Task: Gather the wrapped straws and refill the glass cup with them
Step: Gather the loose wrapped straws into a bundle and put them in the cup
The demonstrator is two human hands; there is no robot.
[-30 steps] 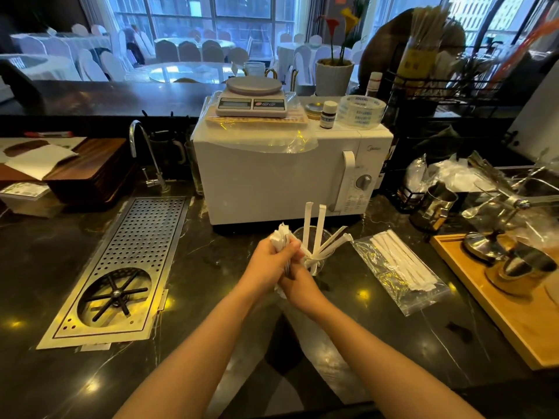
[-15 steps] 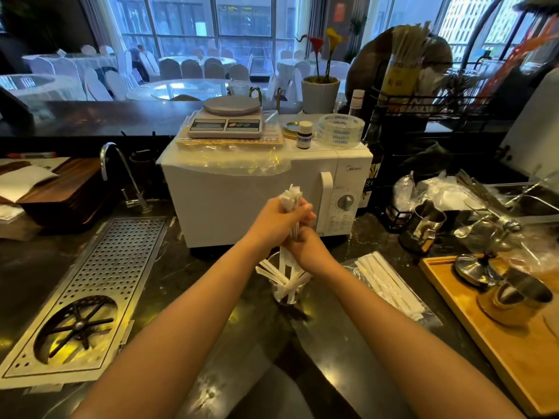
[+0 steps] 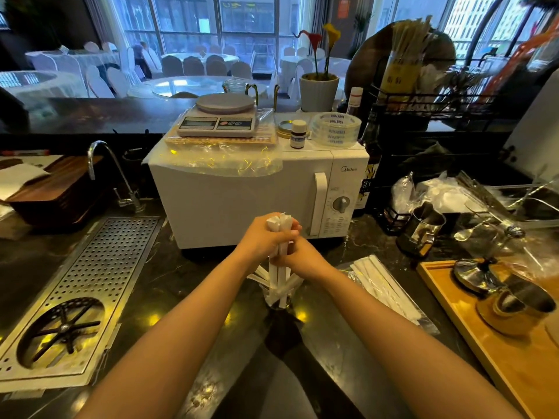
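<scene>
Both the left hand (image 3: 263,237) and right hand (image 3: 298,257) clasp a bundle of wrapped straws (image 3: 279,252) upright over the glass cup (image 3: 276,299), likely mid-insertion; next, lower and release them.

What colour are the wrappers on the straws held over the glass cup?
White, plain with no visible print. The wrapped straws show best in the head view.

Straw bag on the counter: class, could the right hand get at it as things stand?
Probably not at once. The right hand and the left hand are both clasped round the straws over the cup. The bag lies just beside it with nothing between, so once it lets go, yes.
</scene>
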